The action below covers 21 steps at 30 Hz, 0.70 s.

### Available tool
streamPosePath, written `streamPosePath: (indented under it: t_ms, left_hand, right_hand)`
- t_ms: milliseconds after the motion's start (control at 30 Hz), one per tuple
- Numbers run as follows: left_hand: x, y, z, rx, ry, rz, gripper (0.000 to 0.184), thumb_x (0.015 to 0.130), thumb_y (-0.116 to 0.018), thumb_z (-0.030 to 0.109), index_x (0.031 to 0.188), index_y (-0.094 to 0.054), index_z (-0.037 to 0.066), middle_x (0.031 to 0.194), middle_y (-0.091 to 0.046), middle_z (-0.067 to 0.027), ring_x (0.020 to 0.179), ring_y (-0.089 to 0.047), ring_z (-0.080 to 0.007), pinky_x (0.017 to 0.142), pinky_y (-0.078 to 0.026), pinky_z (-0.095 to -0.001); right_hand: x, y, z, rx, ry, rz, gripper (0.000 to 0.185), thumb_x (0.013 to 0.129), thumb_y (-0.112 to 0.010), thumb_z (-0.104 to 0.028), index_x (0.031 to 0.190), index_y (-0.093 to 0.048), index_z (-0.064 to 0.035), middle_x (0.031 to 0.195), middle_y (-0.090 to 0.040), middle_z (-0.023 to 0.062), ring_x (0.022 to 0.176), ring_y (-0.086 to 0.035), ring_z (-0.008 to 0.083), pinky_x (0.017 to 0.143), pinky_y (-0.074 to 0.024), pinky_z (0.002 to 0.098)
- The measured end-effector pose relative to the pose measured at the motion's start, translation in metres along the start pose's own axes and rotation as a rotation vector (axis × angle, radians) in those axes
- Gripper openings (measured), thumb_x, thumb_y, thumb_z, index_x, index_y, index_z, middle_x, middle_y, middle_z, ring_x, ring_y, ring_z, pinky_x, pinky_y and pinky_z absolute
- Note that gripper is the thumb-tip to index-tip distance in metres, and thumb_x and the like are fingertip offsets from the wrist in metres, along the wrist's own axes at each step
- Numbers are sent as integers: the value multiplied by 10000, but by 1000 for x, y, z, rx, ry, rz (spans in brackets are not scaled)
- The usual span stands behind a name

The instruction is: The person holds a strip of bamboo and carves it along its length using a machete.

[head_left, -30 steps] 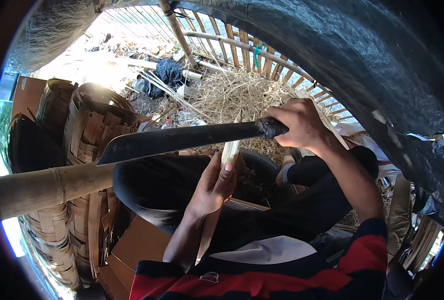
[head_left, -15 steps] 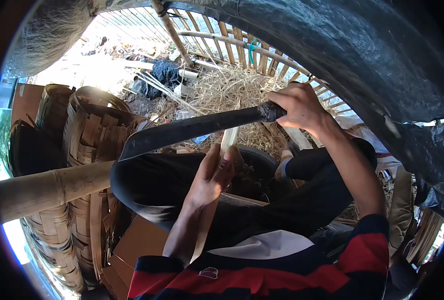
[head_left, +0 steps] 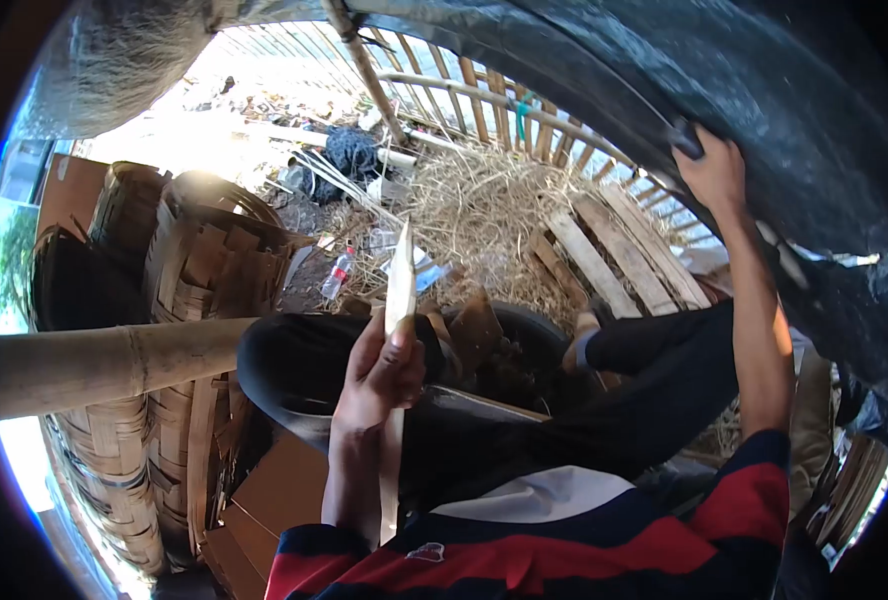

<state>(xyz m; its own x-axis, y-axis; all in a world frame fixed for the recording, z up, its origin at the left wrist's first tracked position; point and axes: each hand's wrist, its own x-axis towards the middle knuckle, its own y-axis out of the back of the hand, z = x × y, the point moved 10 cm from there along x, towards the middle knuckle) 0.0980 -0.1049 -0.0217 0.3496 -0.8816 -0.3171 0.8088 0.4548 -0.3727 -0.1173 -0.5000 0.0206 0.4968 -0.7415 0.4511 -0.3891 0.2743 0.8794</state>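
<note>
My left hand is closed around a pale bamboo strip, held above my crossed legs. The strip's upper end tapers to a point, and its lower part runs down beside my forearm to my shirt. Up at the right, close in front of the dark tarp, my right hand grips a machete by its black handle. The blade is seen nearly edge-on as a thin dark line against the tarp, well apart from the strip. A dark round tub sits between my legs, partly hidden.
A thick bamboo pole crosses at the left in front of woven bamboo rolls. Wooden slats, straw and a plastic bottle lie ahead, with a bamboo fence behind. The tarp hangs low at the right.
My right hand has swung the machete up and to the right, away from the strip. My left hand has moved slightly left and down, and the strip now stands more upright.
</note>
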Motion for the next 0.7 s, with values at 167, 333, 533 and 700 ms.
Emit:
streamPosePath:
  t_ms: [167,333,533,700]
  left_hand:
    - [16,-7,12,52,-35,49,256,995,-496,364,1039,-418,124,597,-310,43,413,-259,-23,349,-217,-190]
    - [15,-16,7,54,-13,11,246,1001,-481,361,1036,-415,127,596,-318,38,412,-271,-29,351,-229,-193]
    - [13,-28,-6,122,97,-20,393,1024,-420,351,1312,-397,86,636,-428,22,445,-349,-37,385,-312,-176]
    - [15,-45,-13,-1,117,-75,431,1029,-392,367,1318,-394,47,587,-409,14,408,-334,-40,350,-304,-183]
  right_hand:
    - [-20,34,-50,497,76,-9,301,719,-719,-160,985,-677,-25,769,-665,183,710,-679,338,619,-504,368]
    - [-39,37,-125,611,289,-85,252,671,-714,-124,909,-682,-49,674,-630,151,591,-644,285,560,-480,353]
    - [-55,43,-187,679,536,-127,286,577,-689,-96,861,-675,-70,652,-624,93,575,-623,258,558,-476,369]
    - [-60,45,-213,691,686,-164,332,541,-691,-122,873,-682,-121,659,-653,32,574,-644,209,568,-525,350]
